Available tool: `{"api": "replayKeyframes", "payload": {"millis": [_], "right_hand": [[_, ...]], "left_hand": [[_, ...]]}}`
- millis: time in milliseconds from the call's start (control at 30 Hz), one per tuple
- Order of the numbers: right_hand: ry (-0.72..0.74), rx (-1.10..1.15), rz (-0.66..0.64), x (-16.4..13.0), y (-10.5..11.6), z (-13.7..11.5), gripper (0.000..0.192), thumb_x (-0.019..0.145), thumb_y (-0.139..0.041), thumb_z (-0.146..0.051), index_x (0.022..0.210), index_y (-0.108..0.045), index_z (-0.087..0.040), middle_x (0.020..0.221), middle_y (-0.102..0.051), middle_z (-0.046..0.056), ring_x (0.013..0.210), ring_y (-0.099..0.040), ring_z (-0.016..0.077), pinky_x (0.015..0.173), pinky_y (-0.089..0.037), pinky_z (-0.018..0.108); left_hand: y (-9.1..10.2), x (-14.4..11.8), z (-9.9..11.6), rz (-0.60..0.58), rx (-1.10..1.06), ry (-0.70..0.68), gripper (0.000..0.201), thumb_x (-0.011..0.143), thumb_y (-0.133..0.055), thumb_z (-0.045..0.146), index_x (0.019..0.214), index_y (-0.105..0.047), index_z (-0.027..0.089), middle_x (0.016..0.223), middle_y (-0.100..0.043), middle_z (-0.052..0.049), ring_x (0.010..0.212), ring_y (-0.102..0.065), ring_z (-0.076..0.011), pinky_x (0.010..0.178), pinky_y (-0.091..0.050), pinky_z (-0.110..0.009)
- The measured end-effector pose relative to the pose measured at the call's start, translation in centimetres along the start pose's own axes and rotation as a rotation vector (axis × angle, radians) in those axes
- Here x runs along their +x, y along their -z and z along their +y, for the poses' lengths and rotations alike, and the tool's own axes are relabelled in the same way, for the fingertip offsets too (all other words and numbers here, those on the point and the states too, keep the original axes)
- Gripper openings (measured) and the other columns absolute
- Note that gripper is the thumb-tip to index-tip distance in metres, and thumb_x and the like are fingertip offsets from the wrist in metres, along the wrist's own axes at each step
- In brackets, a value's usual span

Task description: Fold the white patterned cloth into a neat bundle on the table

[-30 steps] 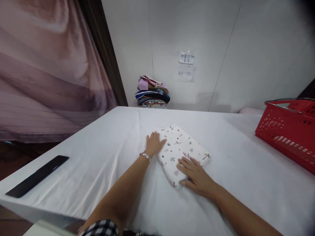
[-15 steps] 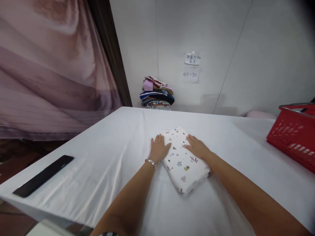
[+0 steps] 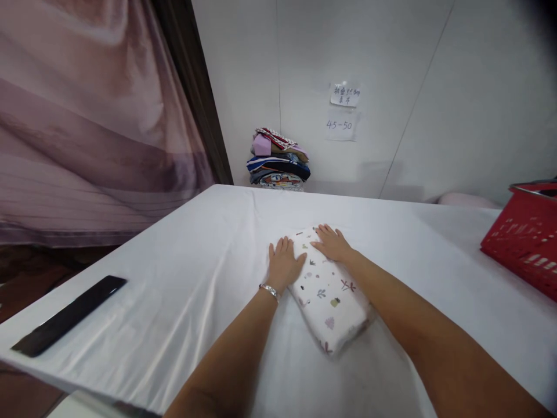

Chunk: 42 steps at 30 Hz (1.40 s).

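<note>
A white folded cloth (image 3: 324, 296) with small printed plants and shapes lies as a thick oblong bundle on the white-covered table (image 3: 187, 273). My left hand (image 3: 285, 264) rests flat along its left edge, fingers stretched forward and thumb on the print. On the far right corner of the bundle lies my right hand (image 3: 333, 242), palm down with the fingers spread. Neither hand grips the fabric. A silvery bracelet (image 3: 270, 292) circles my left wrist.
A red plastic basket (image 3: 524, 238) stands at the right edge. The long black flat object (image 3: 69, 316) lies near the table's left side. Folded clothes (image 3: 278, 159) are stacked by the wall, below two paper notes (image 3: 342, 125). A pink curtain (image 3: 87, 128) hangs at the left.
My right hand has slid forward and left, from the cloth's right edge to its far corner. My left hand stays at the left edge. The view has shifted slightly.
</note>
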State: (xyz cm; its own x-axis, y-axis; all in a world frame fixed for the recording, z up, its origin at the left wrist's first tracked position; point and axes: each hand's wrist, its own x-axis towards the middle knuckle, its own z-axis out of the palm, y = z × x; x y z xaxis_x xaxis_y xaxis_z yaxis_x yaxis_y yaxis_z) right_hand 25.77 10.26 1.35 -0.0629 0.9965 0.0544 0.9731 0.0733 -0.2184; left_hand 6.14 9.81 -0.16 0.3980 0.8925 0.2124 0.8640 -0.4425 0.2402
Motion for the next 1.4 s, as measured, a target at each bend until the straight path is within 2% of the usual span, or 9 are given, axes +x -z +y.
{"api": "replayKeyframes", "payload": {"millis": [133,367,533,833,1033,1133,1233,1333,1400], "right_hand": [[-0.055,0.006,-0.046,0.6,-1.1,0.6,0.064,0.089,-0.028,-0.057,0.142,-0.029,-0.021,0.154,-0.015,0.006,0.14,-0.01,0.0237,0.109,-0.017,0.046],[-0.033,0.023,-0.062,-0.6,-0.4,1.3,0.061,0.091,-0.027,-0.055,0.141,-0.031,-0.02,0.153,-0.017,0.006,0.14,-0.011,0.0241,0.109,-0.02,0.044],[-0.147,0.141,-0.072,-4.5,0.0,3.9,0.066,0.088,-0.031,-0.057,0.144,-0.028,-0.021,0.153,-0.017,0.004,0.138,-0.022,0.0252,0.11,-0.023,0.038],[-0.27,0.183,0.078,-13.5,0.2,5.7,0.058,0.088,-0.037,-0.046,0.139,-0.038,-0.018,0.14,-0.045,0.007,0.127,-0.042,0.0249,0.105,-0.032,0.039],[-0.373,0.151,0.117,-16.0,0.0,6.1,0.057,0.089,-0.037,-0.046,0.137,-0.042,-0.016,0.13,-0.053,0.012,0.12,-0.049,0.0257,0.1,-0.036,0.037],[-0.417,0.15,0.105,-16.1,0.2,5.9,0.058,0.088,-0.037,-0.047,0.136,-0.043,-0.014,0.132,-0.051,0.014,0.121,-0.047,0.026,0.098,-0.036,0.036],[-0.406,0.159,0.092,-16.0,0.3,5.7,0.056,0.088,-0.036,-0.047,0.133,-0.046,-0.014,0.127,-0.054,0.014,0.118,-0.05,0.0261,0.095,-0.038,0.035],[-0.386,0.164,0.086,-16.0,0.5,5.6,0.052,0.089,-0.035,-0.045,0.13,-0.049,-0.017,0.123,-0.057,0.013,0.113,-0.053,0.0253,0.093,-0.038,0.033],[-0.38,0.168,0.079,-15.9,0.5,5.6,0.05,0.089,-0.035,-0.044,0.128,-0.051,-0.018,0.12,-0.058,0.012,0.111,-0.054,0.0246,0.091,-0.039,0.032]], "left_hand": [[-0.1,0.1,0.0,-0.009,0.017,0.005,0.068,0.089,-0.027,0.055,0.139,-0.035,0.008,0.148,-0.029,-0.015,0.138,-0.021,-0.0278,0.113,-0.009,-0.05],[0.0,0.2,0.0,-0.036,0.039,0.016,0.069,0.089,-0.025,0.055,0.14,-0.033,0.01,0.149,-0.028,-0.012,0.139,-0.019,-0.0269,0.113,-0.009,-0.049],[0.1,0.3,0.1,-0.039,0.018,0.008,0.069,0.088,-0.028,0.054,0.14,-0.034,0.009,0.149,-0.027,-0.013,0.139,-0.018,-0.027,0.113,-0.008,-0.049],[0.2,0.3,0.1,-0.038,-0.048,0.017,0.066,0.088,-0.03,0.052,0.139,-0.035,0.01,0.15,-0.024,-0.013,0.139,-0.017,-0.0264,0.113,-0.006,-0.049],[0.5,0.8,-0.1,-0.063,-0.119,0.014,0.066,0.088,-0.032,0.053,0.138,-0.034,0.012,0.151,-0.023,-0.013,0.14,-0.014,-0.0263,0.112,-0.004,-0.05],[1.1,0.2,-0.6,-0.046,-0.193,0.039,0.065,0.088,-0.035,0.051,0.138,-0.034,0.01,0.152,-0.019,-0.014,0.141,-0.012,-0.0267,0.113,-0.009,-0.046],[1.6,-1.6,-1.2,0.046,-0.266,0.14,0.063,0.086,-0.041,0.046,0.136,-0.034,0.009,0.151,-0.019,-0.017,0.139,-0.016,-0.0282,0.11,-0.022,-0.04],[1.9,-3.5,-1.6,0.072,-0.337,0.237,0.059,0.084,-0.046,0.044,0.133,-0.037,0.012,0.145,-0.033,-0.018,0.132,-0.033,-0.0291,0.104,-0.032,-0.038],[2.0,-4.3,-1.6,0.038,-0.411,0.295,0.06,0.082,-0.048,0.043,0.133,-0.037,0.013,0.137,-0.044,-0.017,0.125,-0.043,-0.0287,0.1,-0.036,-0.037]]}}
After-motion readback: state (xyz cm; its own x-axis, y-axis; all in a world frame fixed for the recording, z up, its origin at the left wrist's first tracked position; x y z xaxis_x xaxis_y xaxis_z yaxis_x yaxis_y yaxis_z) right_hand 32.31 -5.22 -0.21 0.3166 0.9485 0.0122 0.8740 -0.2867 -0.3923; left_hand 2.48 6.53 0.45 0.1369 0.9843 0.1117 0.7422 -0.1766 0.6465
